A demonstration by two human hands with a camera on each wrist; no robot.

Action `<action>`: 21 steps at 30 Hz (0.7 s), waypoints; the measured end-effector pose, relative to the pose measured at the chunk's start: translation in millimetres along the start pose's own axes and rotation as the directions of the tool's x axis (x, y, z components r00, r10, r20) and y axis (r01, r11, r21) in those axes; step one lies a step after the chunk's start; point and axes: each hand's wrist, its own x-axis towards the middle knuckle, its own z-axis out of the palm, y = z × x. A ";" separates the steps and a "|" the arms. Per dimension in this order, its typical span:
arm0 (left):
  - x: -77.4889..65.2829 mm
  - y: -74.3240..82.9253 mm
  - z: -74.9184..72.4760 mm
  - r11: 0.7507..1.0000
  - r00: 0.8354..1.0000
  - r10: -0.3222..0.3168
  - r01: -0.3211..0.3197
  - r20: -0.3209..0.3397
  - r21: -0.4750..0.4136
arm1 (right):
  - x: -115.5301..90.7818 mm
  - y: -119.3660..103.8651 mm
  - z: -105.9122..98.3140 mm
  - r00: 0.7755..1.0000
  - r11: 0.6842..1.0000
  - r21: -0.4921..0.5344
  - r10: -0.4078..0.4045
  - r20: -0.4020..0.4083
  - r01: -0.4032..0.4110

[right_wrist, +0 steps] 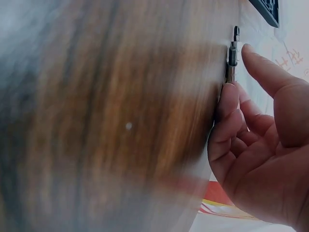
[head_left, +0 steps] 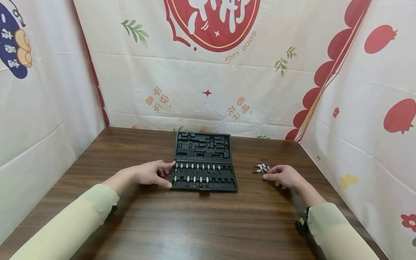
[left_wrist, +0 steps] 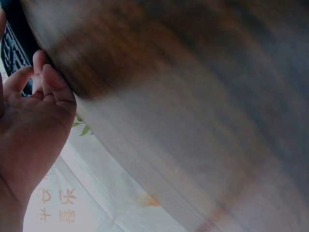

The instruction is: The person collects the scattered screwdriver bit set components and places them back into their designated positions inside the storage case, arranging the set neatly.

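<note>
The left grip [head_left: 152,173], unclenched, touches the edge of an open black case [head_left: 202,145] just to its right, while the right grip [head_left: 283,176], thumb and fingers parted, is at loose socket bits [head_left: 264,167] to its left on the tabletop [head_left: 201,224].

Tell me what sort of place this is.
Probably a makeshift indoor work booth: printed cloths hang on three sides of a brown table, which holds an open tool case.
</note>
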 end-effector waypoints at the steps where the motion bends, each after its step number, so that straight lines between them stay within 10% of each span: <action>1: -0.1 0.0 0.0 1.000 1.000 0.002 -0.002 0.000 -0.001 | 0.5 -0.7 0.8 1.000 1.000 0.003 -0.001 0.001 0.001; 21: 0.7 -0.2 0.1 1.000 1.000 0.002 -0.002 -0.002 -0.001 | 1.8 1.1 0.8 0.996 0.997 0.059 -0.052 0.065 0.049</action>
